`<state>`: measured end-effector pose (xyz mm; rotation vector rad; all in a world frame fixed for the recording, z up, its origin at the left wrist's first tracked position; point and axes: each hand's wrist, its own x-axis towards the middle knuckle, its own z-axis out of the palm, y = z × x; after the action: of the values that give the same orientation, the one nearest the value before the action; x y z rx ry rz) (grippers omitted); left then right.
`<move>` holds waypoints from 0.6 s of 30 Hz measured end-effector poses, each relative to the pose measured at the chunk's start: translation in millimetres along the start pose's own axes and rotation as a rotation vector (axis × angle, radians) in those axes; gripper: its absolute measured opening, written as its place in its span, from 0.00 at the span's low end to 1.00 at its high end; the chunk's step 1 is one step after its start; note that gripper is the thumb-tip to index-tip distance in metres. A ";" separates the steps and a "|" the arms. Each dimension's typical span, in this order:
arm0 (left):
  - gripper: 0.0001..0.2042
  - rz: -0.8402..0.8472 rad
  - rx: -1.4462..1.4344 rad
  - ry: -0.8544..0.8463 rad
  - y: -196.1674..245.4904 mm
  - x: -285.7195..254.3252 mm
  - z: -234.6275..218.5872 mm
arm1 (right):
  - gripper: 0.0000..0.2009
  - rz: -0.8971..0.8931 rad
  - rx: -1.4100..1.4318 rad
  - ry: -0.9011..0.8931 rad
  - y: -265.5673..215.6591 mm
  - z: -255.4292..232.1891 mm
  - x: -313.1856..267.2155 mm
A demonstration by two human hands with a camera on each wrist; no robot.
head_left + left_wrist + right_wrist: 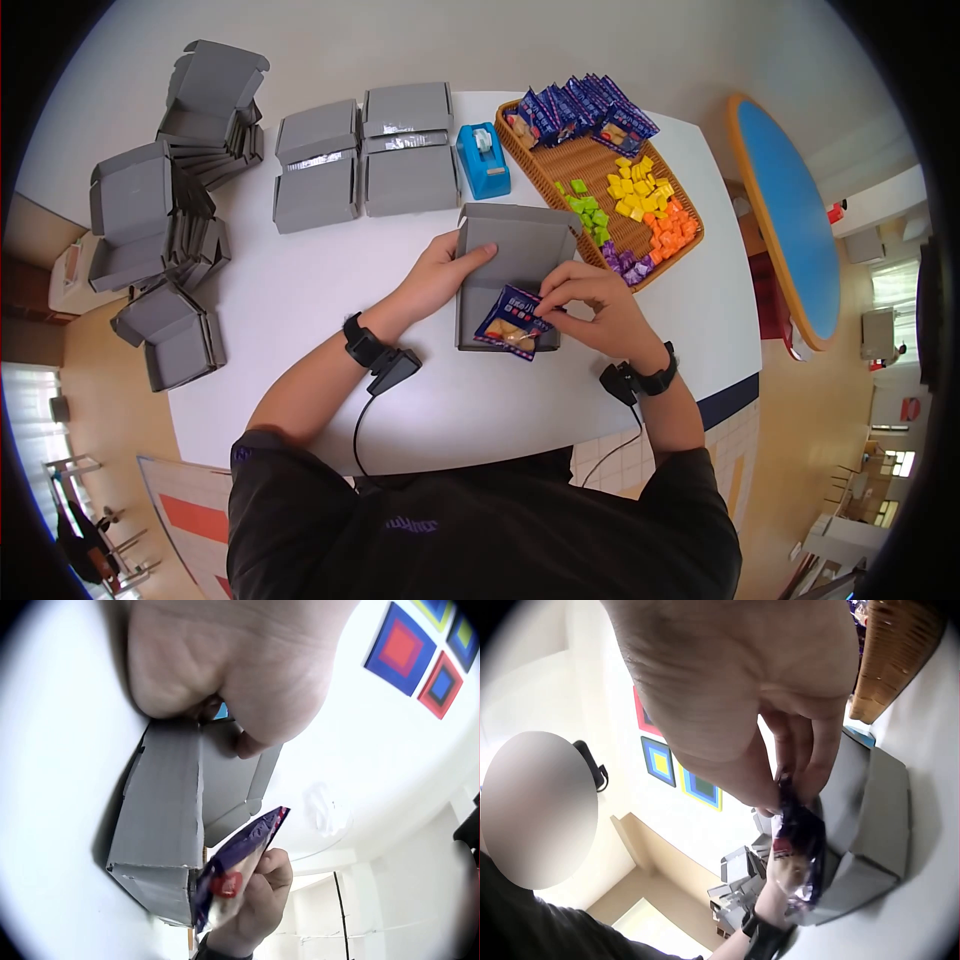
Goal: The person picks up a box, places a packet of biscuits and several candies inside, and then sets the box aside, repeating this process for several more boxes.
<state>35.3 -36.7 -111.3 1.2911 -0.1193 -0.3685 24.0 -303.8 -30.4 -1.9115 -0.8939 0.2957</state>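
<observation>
At the table's near middle, the left hand [437, 278] grips the side of an open grey cardboard box [505, 250], thumb over its inner face. Just right, the right hand [597, 308] pinches a shiny purple snack packet [513, 321] by its edge between thumb and curled fingers, over the box's near end.

Wearer, as I see it: black short-sleeved shirt [480, 545], small purple lettering on chest and one sleeve; black wrist straps, each carrying a black wedge-shaped module with a thin black cable.
</observation>
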 end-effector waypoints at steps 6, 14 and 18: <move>0.19 -0.012 0.005 -0.021 0.0 0.8 -0.7 | 0.10 -0.022 0.304 0.304 10.1 -60.5 -4.4; 0.21 0.001 -0.003 -0.034 -0.8 1.5 0.3 | 0.12 0.136 -0.319 0.531 83.2 -177.1 70.2; 0.21 0.006 0.003 -0.051 -5.9 3.5 -4.1 | 0.09 0.207 -0.524 0.539 119.0 -193.0 97.4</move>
<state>38.6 -35.4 -118.5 1.2846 -0.1666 -0.3967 252.3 -396.9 -18.6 -2.4007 -0.4290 -0.3623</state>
